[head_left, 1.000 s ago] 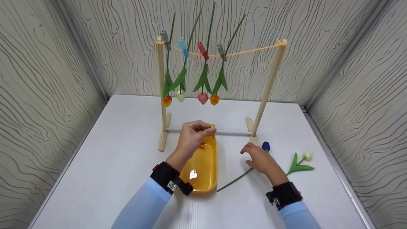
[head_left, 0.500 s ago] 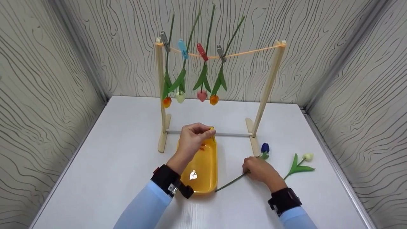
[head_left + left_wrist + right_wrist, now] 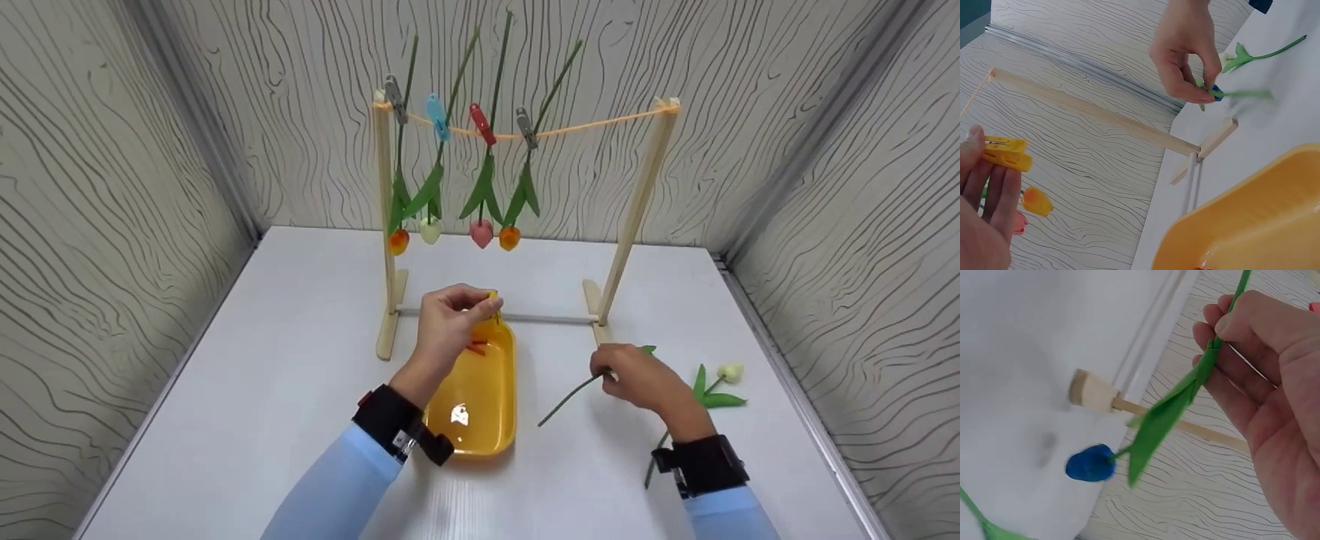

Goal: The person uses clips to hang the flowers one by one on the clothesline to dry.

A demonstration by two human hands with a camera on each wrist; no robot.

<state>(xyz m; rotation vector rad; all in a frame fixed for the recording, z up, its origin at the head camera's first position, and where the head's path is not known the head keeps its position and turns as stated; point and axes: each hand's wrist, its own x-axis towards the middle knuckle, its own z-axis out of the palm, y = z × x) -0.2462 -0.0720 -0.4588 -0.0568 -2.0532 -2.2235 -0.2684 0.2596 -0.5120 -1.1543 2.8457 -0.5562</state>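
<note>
My left hand (image 3: 454, 322) pinches a yellow clothespin (image 3: 1008, 153) between thumb and fingers, above the far end of a yellow tub (image 3: 508, 390). On the right, my right hand (image 3: 637, 379) pinches the green stem of a blue tulip (image 3: 1090, 463) just above its leaves, as the right wrist view shows. The bloom hangs lower than the fingers there, and the stem's cut end points toward the tub in the head view. A few red pieces (image 3: 476, 346) lie inside the tub, partly behind the left hand.
Beyond the hands stands a wooden frame (image 3: 646, 202) with an orange cord (image 3: 600, 122). Several tulips hang upside down from it by clothespins, including a red clothespin (image 3: 482, 124) and a blue clothespin (image 3: 437, 116). A white tulip (image 3: 729, 373) lies on the table at right.
My right hand has come down onto the blue tulip's stem, gripped it and raised it off the table, shifting right. The left hand stays almost in place with the yellow clothespin.
</note>
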